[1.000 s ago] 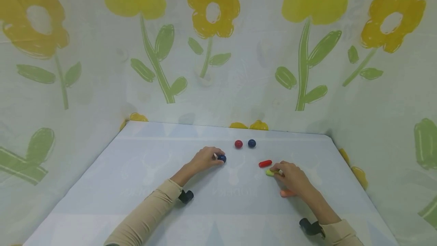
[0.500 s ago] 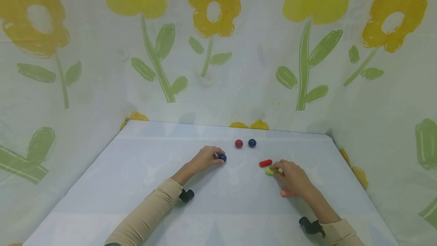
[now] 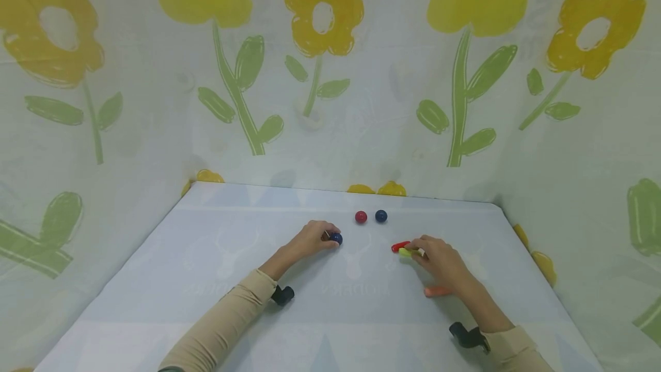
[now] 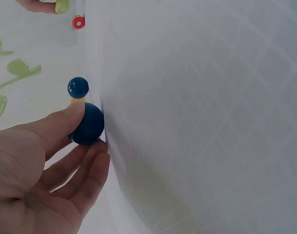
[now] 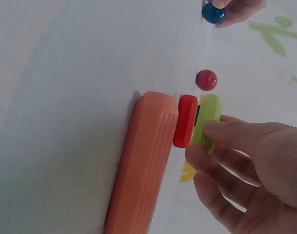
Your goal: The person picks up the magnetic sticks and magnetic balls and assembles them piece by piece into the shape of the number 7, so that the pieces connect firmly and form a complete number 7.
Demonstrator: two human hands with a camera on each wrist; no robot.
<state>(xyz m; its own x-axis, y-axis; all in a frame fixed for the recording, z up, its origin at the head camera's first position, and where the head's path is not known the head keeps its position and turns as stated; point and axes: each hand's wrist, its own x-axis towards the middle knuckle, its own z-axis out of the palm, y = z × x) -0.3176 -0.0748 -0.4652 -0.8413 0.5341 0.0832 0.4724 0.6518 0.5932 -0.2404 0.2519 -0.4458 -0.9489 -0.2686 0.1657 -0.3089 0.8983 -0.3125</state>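
Note:
My left hand [image 3: 311,239] pinches a dark blue ball [image 4: 91,124] between thumb and fingers, close over the table. On the right, my right hand [image 3: 442,261] holds a yellow-green ribbed cylinder bead [image 5: 207,119] between thumb and fingertips, raised above the table. Just beside that bead lies a red cylinder bead [image 5: 186,121]; a hole shows in its end in the left wrist view. A coral ribbed cylinder [image 3: 438,291] rests nearer to me, below the right hand. Farther back sit a red ball [image 3: 361,217] and a second dark blue ball [image 3: 381,216], slightly apart.
The table [image 3: 248,314] has a pale printed cover. White curtains [image 3: 372,90] with yellow flowers enclose its back and sides. Black wrist-camera mounts [image 3: 469,336] sit at both cuffs of the beige sleeves [image 3: 222,320].
My right hand lifts the yellow-green bead off the table and shifts slightly left and away, so it now overlaps the red bead in the head view. The left hand stays still on its ball.

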